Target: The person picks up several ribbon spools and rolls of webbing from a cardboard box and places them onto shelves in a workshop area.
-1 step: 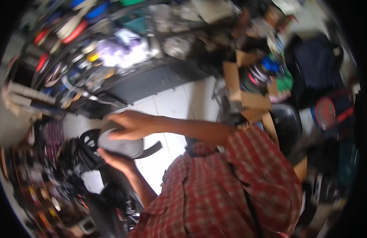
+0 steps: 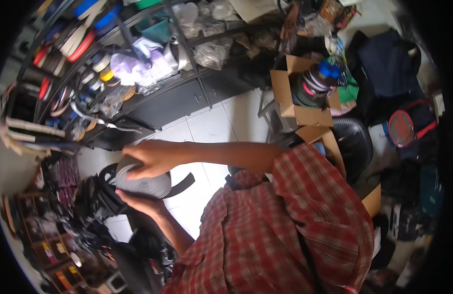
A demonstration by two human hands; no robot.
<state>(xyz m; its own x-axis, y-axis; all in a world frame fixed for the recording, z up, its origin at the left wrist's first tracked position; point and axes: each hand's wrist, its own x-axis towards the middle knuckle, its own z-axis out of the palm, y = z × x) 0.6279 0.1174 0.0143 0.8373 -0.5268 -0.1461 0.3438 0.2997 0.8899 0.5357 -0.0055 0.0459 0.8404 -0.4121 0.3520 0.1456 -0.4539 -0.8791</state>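
Note:
A thick roll of grey webbing strap is held between my two hands, left of my body. Its coiled edge faces up, and a dark free end sticks out to the right. My right hand reaches across from the right and grips the roll from its far side, fingers spread over the top edge. On the near side my left hand cups the rim from below. The undersides of the roll and some left fingertips are hidden.
A black rack across the far side carries strap rolls, bags and bins. At right stand an open cardboard box with spools in it and a black chair. A motorcycle stands at lower left, near a wooden shelf.
The view has shifted slightly and become sharper. Both hands keep the same hold on the webbing roll.

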